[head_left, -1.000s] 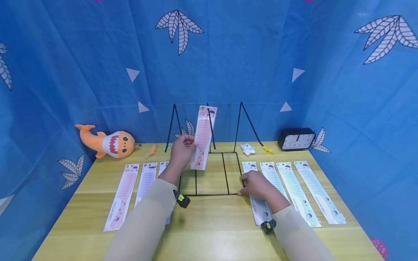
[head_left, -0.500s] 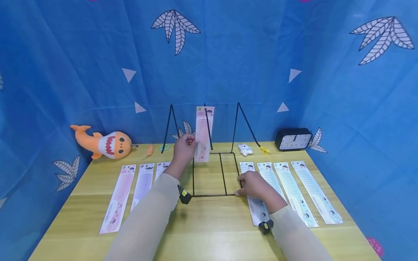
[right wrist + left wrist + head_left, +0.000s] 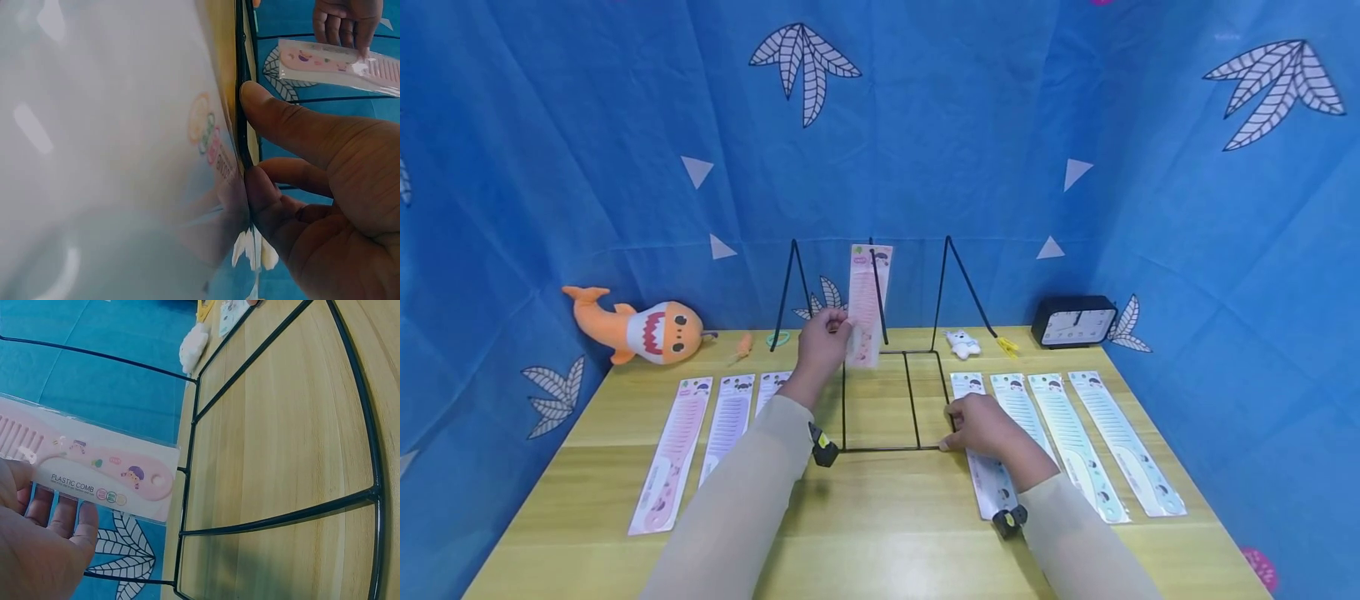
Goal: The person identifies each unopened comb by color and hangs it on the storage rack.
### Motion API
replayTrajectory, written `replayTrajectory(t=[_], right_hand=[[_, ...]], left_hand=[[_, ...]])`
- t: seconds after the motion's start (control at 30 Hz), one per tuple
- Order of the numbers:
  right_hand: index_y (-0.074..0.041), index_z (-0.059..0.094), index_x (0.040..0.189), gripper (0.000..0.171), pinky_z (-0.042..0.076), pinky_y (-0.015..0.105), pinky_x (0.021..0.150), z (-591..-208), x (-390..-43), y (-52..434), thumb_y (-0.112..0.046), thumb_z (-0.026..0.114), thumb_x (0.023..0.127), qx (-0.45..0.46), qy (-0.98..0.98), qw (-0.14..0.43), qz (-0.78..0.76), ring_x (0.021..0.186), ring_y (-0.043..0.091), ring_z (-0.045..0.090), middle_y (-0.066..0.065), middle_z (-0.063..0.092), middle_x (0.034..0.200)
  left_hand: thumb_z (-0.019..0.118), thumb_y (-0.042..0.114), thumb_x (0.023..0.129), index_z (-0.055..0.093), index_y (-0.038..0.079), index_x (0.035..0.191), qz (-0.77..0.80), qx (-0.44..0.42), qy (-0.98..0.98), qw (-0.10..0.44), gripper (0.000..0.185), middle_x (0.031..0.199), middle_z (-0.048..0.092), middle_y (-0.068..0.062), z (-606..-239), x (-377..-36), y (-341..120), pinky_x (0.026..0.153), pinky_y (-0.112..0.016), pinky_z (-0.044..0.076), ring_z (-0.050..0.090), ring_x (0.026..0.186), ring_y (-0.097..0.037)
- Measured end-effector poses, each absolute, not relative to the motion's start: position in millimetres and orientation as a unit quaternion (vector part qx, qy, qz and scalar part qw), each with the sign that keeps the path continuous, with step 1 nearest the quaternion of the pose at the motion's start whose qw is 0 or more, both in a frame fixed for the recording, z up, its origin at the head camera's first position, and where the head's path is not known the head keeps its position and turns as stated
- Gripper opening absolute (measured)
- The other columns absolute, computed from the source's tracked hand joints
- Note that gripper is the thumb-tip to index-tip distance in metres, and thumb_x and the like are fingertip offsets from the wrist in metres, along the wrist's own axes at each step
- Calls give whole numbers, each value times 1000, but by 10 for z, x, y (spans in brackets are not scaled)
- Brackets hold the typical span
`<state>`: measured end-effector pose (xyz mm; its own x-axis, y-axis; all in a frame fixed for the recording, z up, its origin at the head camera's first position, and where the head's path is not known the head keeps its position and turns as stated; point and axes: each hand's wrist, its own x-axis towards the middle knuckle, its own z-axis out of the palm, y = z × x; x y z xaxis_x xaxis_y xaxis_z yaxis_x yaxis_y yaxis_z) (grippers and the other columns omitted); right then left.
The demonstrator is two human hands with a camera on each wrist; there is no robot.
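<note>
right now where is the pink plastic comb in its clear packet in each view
Head: the pink plastic comb in its clear packet stands upright at centre, pinched by the left hand against the black wire rack.
Left wrist: it lies across the left side, above the fingers.
Right wrist: top right, small and far.
Shared landmark: the black wire rack.

Before you, a yellow wooden table (image 3: 880, 533) fills the lower frame. At its centre stands a black wire rack (image 3: 880, 400). Three packaged combs (image 3: 672, 454) lie in a row at lower left, four more packaged combs (image 3: 1075, 442) at lower right. Along the far edge sit an orange shark plush (image 3: 640, 329) at left, a small white toy (image 3: 962, 342) right of centre, and a black clock (image 3: 1072, 321) at right.
</note>
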<state>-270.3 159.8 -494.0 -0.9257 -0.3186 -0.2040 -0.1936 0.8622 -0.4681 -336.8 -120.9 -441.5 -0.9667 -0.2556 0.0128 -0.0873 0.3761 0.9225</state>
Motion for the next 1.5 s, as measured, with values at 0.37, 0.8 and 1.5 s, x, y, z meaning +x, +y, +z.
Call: replayTrajectory(t=[0.37, 0.8, 1.5], right_hand=[[-6, 78, 117, 43, 41, 33, 71, -4945, -2699, 1621, -26, 97, 84, -130, 955, 132, -232, 81, 20, 53, 3, 56, 82], [-6, 73, 141, 66, 46, 35, 79, -4986, -2703, 1592, -28, 97, 84, -125, 956, 141, -223, 92, 20, 57, 2, 62, 91], [-5, 72, 142, 67, 45, 38, 79, -4987, -2718, 1574, -28, 97, 85, -134, 957, 137, -216, 96, 23, 56, 5, 61, 95]], left_hand=[[64, 25, 112, 68, 10, 123, -557, 73, -823, 78, 20, 122, 70, -10, -4420, -3354, -1200, 99, -42, 61, 66, 116, -27], [64, 28, 112, 70, 12, 124, -551, 68, -829, 66, 21, 120, 70, -9, -4415, -3323, -1245, 94, -42, 62, 66, 112, -27], [69, 27, 107, 56, 0, 145, -332, 70, -941, 18, 49, 148, 61, -27, -4557, -2308, -2607, 115, -62, 52, 58, 139, -45]])
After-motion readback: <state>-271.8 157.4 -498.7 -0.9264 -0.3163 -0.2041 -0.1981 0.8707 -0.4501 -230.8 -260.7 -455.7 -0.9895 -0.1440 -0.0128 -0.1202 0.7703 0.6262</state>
